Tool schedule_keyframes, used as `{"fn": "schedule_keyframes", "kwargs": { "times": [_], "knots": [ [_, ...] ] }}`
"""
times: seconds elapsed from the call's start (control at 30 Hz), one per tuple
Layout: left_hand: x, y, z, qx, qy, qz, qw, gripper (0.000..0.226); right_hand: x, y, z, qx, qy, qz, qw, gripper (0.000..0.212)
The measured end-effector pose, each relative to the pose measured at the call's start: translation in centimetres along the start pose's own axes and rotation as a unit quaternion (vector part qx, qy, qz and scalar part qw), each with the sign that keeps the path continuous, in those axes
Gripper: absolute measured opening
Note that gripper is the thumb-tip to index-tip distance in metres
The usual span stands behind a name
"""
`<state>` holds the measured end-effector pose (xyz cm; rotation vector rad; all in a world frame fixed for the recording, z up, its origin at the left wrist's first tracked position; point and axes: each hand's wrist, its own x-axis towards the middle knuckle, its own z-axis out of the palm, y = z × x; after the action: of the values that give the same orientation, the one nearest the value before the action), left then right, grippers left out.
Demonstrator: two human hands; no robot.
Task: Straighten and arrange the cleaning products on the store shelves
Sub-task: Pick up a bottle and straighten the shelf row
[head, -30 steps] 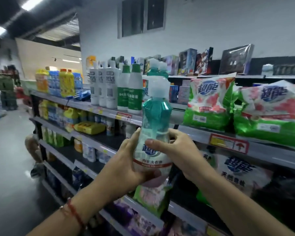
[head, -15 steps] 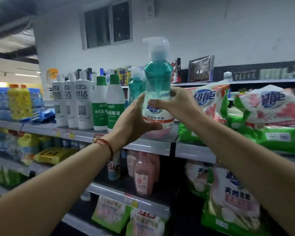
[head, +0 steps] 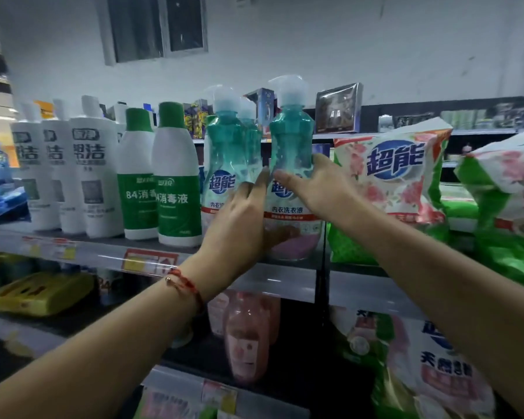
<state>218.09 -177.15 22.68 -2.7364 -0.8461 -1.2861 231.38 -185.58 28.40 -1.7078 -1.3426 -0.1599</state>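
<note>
Lifted a moment ago, the teal bottle [head: 291,164] now stands upright on the shelf [head: 279,276], left hand [head: 239,225] and right hand [head: 318,189] clasping it.

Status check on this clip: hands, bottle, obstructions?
Left hand and right hand both on teal pump bottle, upright on top shelf. Matching bottle close left, detergent bag close right.
</note>
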Motion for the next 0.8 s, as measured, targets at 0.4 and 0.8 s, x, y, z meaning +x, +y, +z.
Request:
{"fn": "schedule_keyframes", "kwargs": {
  "times": [0.4, 0.8],
  "knots": [
    [-2.3, -2.7, 0.4, 0.043, -0.022, 0.090, 0.995, 0.083, -3.7, 0.0, 0.9, -0.072, -0.047, 0.037, 0.996, 0.086],
    [-21.8, -13.2, 1.6, 0.070, -0.167, -0.027, 0.983, 0.069, -22.5, 1.3, 11.1, -0.214, -0.218, 0.043, 0.951, 0.072]
  ]
}}
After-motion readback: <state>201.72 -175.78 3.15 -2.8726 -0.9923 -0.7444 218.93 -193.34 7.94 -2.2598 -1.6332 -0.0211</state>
